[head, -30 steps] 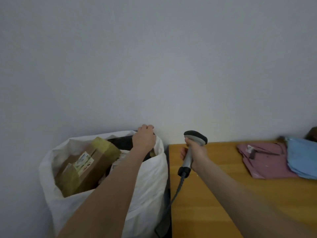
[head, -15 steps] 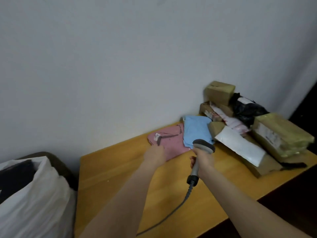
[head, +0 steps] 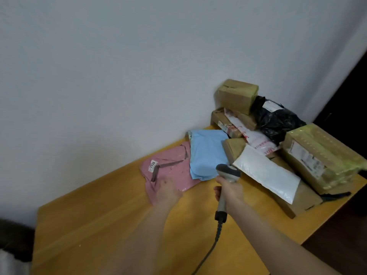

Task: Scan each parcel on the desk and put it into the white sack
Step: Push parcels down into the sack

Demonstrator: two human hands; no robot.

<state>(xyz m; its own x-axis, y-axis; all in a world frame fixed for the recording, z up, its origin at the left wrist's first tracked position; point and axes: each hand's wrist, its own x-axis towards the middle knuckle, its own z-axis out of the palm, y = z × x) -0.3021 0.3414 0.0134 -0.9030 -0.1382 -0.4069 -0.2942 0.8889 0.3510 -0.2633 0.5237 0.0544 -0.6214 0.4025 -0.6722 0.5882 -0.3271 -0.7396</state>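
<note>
At the lower left edge of view, a sliver of the white sack (head: 12,264) shows beside the surface (head: 95,225), well apart from the parcels. The surface is smooth yellow-orange wood set against a plain wall.

The left hand (head: 168,192) lies on the near corner of the pink parcel (head: 170,165), a flat, crinkled plastic mailer bearing a small white label. Blur hides the fingers, so it cannot be told whether they are apart, flat or pinching the film. Judgement: this parcel is next in line, and the hand is placed to steady or lift it.

The blue parcel (head: 206,153), of soft smooth film, overlaps the pink parcel's far right edge and may drag if the pink parcel is pulled.

The right hand (head: 228,190) is clamped round the grey handle of the scanner (head: 227,172). The scanner's dark head tips forward toward the parcels, and its cable (head: 210,249) trails off the near edge. Judgement: it is held ready for a reading.

Further right, a heap waits against the wall. A white padded parcel (head: 266,173) leans on brown boxes (head: 236,96). Beside them are a glossy, wrinkled black bag (head: 276,120) and a taped box (head: 321,155) bound in yellow-green film.
</note>
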